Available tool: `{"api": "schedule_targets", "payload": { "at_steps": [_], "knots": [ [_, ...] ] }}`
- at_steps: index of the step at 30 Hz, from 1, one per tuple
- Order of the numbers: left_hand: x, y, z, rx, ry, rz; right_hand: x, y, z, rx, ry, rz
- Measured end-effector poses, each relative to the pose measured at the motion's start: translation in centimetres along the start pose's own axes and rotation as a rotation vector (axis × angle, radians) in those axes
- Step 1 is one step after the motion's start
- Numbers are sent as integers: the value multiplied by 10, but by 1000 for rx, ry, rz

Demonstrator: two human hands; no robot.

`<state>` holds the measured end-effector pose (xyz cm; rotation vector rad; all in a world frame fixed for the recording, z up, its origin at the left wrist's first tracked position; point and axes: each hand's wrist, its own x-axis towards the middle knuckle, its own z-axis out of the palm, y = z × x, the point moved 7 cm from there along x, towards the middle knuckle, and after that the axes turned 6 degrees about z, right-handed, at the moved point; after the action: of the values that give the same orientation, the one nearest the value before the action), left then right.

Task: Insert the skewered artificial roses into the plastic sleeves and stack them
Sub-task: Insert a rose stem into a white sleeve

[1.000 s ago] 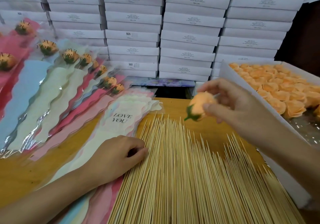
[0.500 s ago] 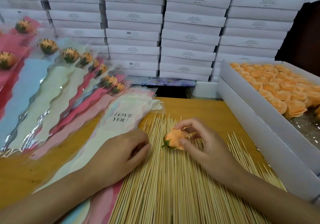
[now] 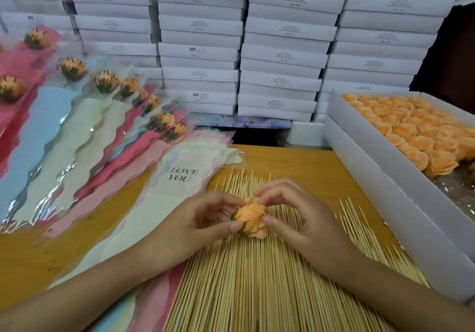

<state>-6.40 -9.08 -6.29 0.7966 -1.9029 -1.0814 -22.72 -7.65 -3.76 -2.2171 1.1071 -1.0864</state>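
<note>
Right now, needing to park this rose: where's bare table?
Yellow wooden tabletop shows beyond the bamboo skewers, between the pastel plastic sleeves and white cardboard box, and near left beside the sleeves. Skewers crowd the middle.

Orange rose [image 3: 253,220], pale skewers [image 3: 257,280], white boxes [image 3: 200,54], pastel sleeves [image 3: 77,136]
</note>
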Motion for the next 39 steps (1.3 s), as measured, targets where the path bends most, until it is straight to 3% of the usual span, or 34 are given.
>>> {"api": "schedule_targets", "payload": {
  "at_steps": [8,16,23,32,39],
  "knots": [
    [4,-15,-17,-267,199,-76,-2,20,-7,-147,121,170],
    [6,-23,-25,-583,276,-127,-5,28,1,-306,18,265],
    [6,-24,-24,-624,290,-153,-4,30,2,-375,-34,299],
    [5,-21,-22,-604,294,-167,-4,38,0,-238,-30,349],
    [5,-20,-21,-602,288,-169,-2,37,-10,-13,91,390]
  ]
}}
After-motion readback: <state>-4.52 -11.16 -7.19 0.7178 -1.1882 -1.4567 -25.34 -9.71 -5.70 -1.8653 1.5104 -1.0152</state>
